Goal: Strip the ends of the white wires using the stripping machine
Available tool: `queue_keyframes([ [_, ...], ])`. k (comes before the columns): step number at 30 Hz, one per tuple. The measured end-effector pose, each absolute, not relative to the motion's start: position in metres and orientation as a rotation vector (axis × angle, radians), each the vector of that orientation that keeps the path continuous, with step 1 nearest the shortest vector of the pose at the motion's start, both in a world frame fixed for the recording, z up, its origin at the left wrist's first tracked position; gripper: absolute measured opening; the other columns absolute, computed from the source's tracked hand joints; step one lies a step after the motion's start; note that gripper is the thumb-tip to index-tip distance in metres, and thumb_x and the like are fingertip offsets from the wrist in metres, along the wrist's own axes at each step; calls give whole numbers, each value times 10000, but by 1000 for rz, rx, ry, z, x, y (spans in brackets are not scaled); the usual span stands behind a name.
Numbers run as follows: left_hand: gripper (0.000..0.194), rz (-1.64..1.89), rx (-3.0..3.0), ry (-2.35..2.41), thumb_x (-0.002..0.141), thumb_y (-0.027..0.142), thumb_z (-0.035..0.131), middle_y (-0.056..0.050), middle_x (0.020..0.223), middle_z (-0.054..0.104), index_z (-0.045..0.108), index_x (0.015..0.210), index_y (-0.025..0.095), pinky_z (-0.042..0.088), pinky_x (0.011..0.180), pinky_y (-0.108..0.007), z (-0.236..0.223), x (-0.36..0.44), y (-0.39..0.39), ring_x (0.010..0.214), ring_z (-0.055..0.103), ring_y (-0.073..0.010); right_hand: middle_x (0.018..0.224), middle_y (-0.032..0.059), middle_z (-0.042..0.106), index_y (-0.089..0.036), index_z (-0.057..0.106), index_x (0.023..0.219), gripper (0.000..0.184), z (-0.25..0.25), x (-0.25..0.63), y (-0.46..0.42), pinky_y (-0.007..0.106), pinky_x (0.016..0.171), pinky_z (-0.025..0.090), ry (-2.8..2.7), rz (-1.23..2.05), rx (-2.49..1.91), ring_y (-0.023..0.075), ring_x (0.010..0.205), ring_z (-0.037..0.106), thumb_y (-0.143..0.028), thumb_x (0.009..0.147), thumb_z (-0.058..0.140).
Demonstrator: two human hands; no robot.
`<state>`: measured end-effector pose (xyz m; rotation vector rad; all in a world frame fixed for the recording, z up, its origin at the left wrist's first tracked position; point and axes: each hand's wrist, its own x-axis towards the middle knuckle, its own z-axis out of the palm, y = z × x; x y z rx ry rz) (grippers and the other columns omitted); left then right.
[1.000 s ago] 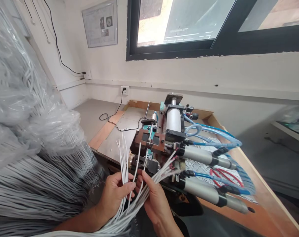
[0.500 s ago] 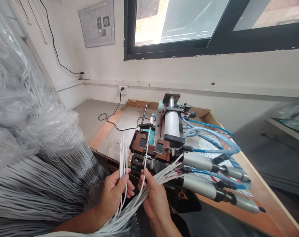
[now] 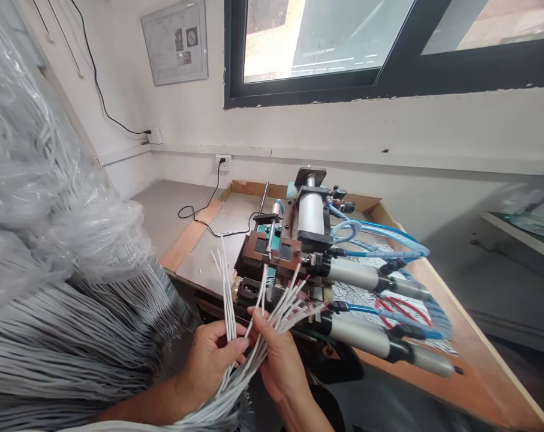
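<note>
My left hand (image 3: 209, 360) is closed on a few white cables (image 3: 227, 288) that stand up out of its fingers. My right hand (image 3: 276, 354) is closed on a fan of white cables (image 3: 289, 303) whose stripped ends show red. One cable (image 3: 263, 288) runs up from between my hands, its tip at the dark front block of a small pneumatic machine (image 3: 298, 240). The machine has a white upright cylinder, two grey cylinders pointing right and blue air hoses. All the cables come from a thick bundle (image 3: 218, 408) under my wrists.
A large mass of white cables in clear plastic (image 3: 51, 240) fills the left side. The machine stands in a shallow cardboard-edged tray (image 3: 379, 207) on a wooden bench (image 3: 469, 384). A black power cord (image 3: 200, 213) runs to a wall socket. A window is above.
The view has shifted slightly. My right hand has drawn its fan of cables in closer to the machine's front; my left hand keeps its few upright cables. The single cable stays at the front block.
</note>
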<state>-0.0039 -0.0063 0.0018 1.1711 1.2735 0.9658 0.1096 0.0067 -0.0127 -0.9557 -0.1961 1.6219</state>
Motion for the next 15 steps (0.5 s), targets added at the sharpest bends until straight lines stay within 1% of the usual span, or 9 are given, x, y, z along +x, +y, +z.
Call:
queue_keyframes([
  [4,186,1022,1179,1305,683,252,614,-14,579,623,652,801,113,465,505,-224,-2,-5,-6,527,566,-121,552,-30,546,-146,628,670,252,-16,108,0,221,494,368,-267,1423,-1041,99,510,458,-322,547,760],
  [7,304,1086,1138,1295,704,290,600,-11,606,618,607,953,115,463,487,-229,-4,-7,-6,528,578,-125,530,-27,544,-141,616,647,236,-20,107,-1,232,488,347,-329,1322,-1091,98,488,434,-328,574,742],
  [10,426,1134,1100,1269,741,334,562,-5,617,607,507,1110,126,402,403,-197,-2,-7,-5,482,566,-114,487,-39,510,-140,603,601,235,-19,106,2,229,455,308,-324,1280,-1114,84,448,388,-333,578,735],
  [12,435,1153,1077,1251,780,373,500,-7,607,601,477,1139,129,353,363,-185,-1,-7,-5,446,554,-108,499,-34,521,-141,600,593,240,-16,105,6,229,449,308,-261,1300,-1110,86,448,397,-322,547,751],
  [15,397,1176,1070,1223,811,403,431,-3,597,584,503,1097,138,334,347,-184,0,-8,-5,411,537,-100,507,-29,528,-136,600,588,248,-13,104,11,223,429,303,-189,1354,-1084,82,436,391,-297,506,770],
])
